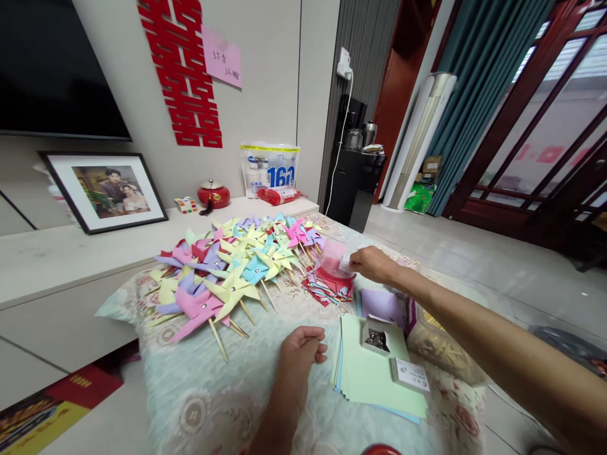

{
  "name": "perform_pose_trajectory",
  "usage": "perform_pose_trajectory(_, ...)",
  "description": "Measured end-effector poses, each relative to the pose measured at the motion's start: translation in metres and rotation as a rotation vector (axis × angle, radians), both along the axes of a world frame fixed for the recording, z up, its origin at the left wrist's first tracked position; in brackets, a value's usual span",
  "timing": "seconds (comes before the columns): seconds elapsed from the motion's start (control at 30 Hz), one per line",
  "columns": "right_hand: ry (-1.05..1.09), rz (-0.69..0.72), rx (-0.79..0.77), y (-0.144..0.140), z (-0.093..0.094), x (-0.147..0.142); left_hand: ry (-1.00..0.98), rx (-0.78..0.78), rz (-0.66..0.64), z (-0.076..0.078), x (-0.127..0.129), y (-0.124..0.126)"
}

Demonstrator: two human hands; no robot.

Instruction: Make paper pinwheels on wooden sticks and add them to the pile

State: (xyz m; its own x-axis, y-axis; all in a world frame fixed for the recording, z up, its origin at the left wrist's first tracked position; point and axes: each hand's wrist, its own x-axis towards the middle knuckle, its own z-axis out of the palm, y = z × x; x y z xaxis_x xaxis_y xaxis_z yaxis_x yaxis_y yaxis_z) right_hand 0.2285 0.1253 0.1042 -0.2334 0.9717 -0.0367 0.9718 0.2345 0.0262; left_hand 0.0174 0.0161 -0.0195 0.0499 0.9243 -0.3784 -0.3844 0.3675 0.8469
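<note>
My right hand (374, 263) reaches forward and pinches the rim of a clear plastic container (334, 259) that sits over a pile of cut coloured paper pieces (329, 287). My left hand (298, 354) rests on the floral cloth (213, 392) with loosely curled fingers, holding nothing. A heap of paper pinwheels on wooden sticks (237, 265) in yellow, pink, purple and blue lies ahead of it. To the right of my left hand is a stack of light green paper (370, 379) with a small open box of metal pins (378, 338) on it.
A small white box lid (411, 374) lies on the green paper, purple sheets (382, 304) just behind. A bag of wooden sticks (439, 344) lies at the right edge. A framed photo (107, 189), red pot (213, 194) and white bag (270, 169) stand on the shelf behind.
</note>
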Motion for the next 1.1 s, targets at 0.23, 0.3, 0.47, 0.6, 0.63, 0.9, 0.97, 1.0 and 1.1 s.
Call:
perform_pose_trajectory(0.23,-0.049,0.058,-0.032,-0.006,-0.011,-0.011,-0.009,0.012,-0.006,-0.001,-0.001,0.000)
perform_pose_trajectory(0.3,-0.041,0.085,-0.035,-0.007,-0.010,-0.007,-0.009,0.013,-0.005,-0.001,-0.001,0.000)
perform_pose_trajectory(0.47,-0.008,0.135,-0.054,-0.008,-0.005,0.005,-0.004,0.016,-0.005,-0.003,0.000,0.001)
perform_pose_trajectory(0.6,0.008,0.043,-0.007,-0.009,-0.001,0.015,-0.014,0.019,-0.013,-0.003,-0.001,0.001)
perform_pose_trajectory(0.63,0.003,-0.007,0.008,-0.009,0.000,0.019,-0.013,0.016,-0.012,-0.003,-0.001,0.000)
perform_pose_trajectory(0.9,-0.050,-0.169,-0.192,-0.005,-0.007,0.046,0.013,0.023,-0.014,-0.001,0.000,-0.001)
perform_pose_trajectory(0.97,-0.054,-0.126,-0.283,-0.001,-0.017,0.048,0.014,0.025,-0.013,-0.001,0.000,-0.001)
perform_pose_trajectory(1.0,-0.059,-0.105,-0.313,0.000,-0.023,0.048,0.011,0.025,-0.014,0.000,0.000,-0.001)
perform_pose_trajectory(1.1,-0.093,-0.078,-0.369,0.005,-0.038,0.047,-0.004,0.020,-0.017,0.000,0.000,-0.001)
